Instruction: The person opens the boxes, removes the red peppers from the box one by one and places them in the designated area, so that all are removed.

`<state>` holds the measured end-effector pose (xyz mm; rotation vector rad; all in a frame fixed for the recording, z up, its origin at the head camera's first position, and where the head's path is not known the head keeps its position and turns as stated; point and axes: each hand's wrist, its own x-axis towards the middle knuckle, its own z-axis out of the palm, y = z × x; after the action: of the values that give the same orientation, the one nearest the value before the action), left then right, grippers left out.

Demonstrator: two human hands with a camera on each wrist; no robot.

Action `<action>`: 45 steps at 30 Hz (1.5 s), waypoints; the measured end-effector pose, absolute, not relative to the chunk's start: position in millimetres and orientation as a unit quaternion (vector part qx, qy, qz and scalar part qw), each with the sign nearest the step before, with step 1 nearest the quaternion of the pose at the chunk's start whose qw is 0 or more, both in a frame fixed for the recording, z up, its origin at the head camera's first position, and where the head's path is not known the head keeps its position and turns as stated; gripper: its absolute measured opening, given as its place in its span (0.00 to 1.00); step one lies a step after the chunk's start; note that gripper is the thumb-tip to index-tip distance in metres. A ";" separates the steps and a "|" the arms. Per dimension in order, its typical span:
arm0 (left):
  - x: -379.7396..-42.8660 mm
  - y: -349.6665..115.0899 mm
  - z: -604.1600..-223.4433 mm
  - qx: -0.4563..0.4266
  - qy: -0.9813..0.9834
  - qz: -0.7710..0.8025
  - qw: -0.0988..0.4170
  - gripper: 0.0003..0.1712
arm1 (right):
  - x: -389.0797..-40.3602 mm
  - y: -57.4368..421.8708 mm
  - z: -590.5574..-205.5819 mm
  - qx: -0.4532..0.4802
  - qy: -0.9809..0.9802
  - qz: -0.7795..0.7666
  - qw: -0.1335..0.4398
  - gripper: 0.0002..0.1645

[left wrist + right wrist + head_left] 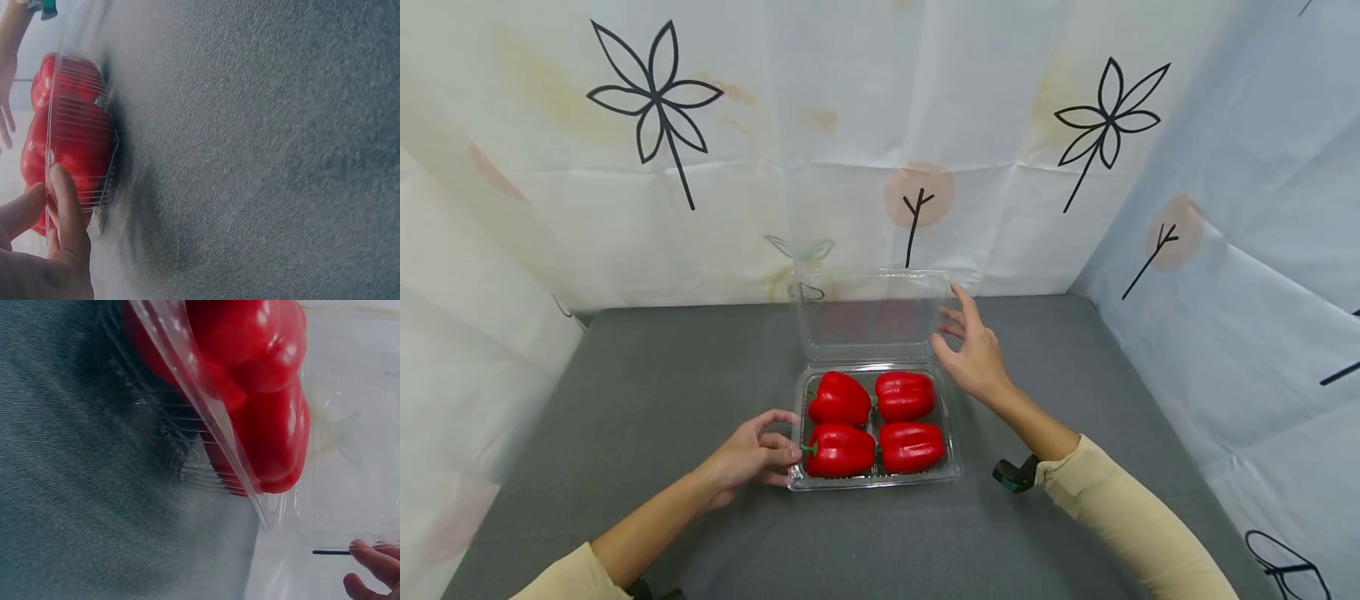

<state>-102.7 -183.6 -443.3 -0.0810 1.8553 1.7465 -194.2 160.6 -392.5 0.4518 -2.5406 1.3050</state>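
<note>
Several red bell peppers (840, 398) lie in two rows in a clear plastic clamshell container (951, 462). Its transparent lid (872, 333) stands raised at the far side. At the container's left edge, my left hand (747, 454) pinches the rim; in the left wrist view the thumb and fingers (67, 203) are on either side of it. My right hand (976, 354) is at the lid's right edge, fingers extended and the thumb apart. The right wrist view has those fingers (375, 561) touching the lid's edge, part of the hand being cut off.
A grey cloth-covered table (700, 375) lies under the container. White patterned fabric (850, 100) hangs behind it and along both sides. A dark wrist device (1017, 475) sits by the right sleeve.
</note>
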 end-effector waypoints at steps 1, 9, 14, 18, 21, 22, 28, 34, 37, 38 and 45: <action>-102.5 -183.3 -443.5 -0.031 0.693 0.658 0.292 0.34 | -197.2 159.8 -393.4 0.151 -0.872 0.451 0.119 0.46; -99.2 -180.6 -443.9 -0.036 0.684 0.668 0.289 0.34 | -219.9 157.8 -399.9 0.131 -0.871 0.471 0.059 0.45; -98.0 -179.1 -445.1 -0.037 0.674 0.678 0.291 0.35 | -227.6 158.0 -405.5 0.119 -0.872 0.474 0.027 0.44; -97.2 -178.8 -446.1 -0.032 0.666 0.683 0.297 0.34 | -232.0 157.7 -413.3 0.105 -0.871 0.479 0.021 0.45; -96.3 -178.8 -447.1 -0.028 0.661 0.686 0.302 0.33 | -233.7 157.6 -419.2 0.096 -0.875 0.475 0.013 0.45; -96.0 -178.7 -447.4 -0.027 0.660 0.687 0.303 0.33 | -233.7 157.7 -420.9 0.092 -0.877 0.471 0.008 0.45; -94.3 -178.0 -449.4 -0.023 0.658 0.688 0.306 0.34 | -232.7 159.5 -431.4 0.082 -0.894 0.439 -0.044 0.44; -94.5 -178.2 -449.4 -0.025 0.655 0.689 0.310 0.34 | -231.9 159.3 -437.2 0.091 -0.900 0.418 -0.079 0.45; -94.9 -178.2 -449.5 -0.025 0.651 0.691 0.312 0.34 | -232.8 159.3 -438.9 0.098 -0.900 0.419 -0.074 0.45; -95.0 -178.1 -449.6 -0.025 0.650 0.692 0.313 0.33 | -233.1 159.6 -439.3 0.101 -0.900 0.418 -0.073 0.45; -96.3 -177.3 -449.9 -0.022 0.649 0.694 0.311 0.32 | -231.4 162.5 -435.4 0.121 -0.913 0.385 -0.060 0.47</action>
<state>-96.3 -177.3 -449.9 -0.0583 1.7129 1.8311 -231.4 162.5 -435.4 0.3945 -2.9843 1.2569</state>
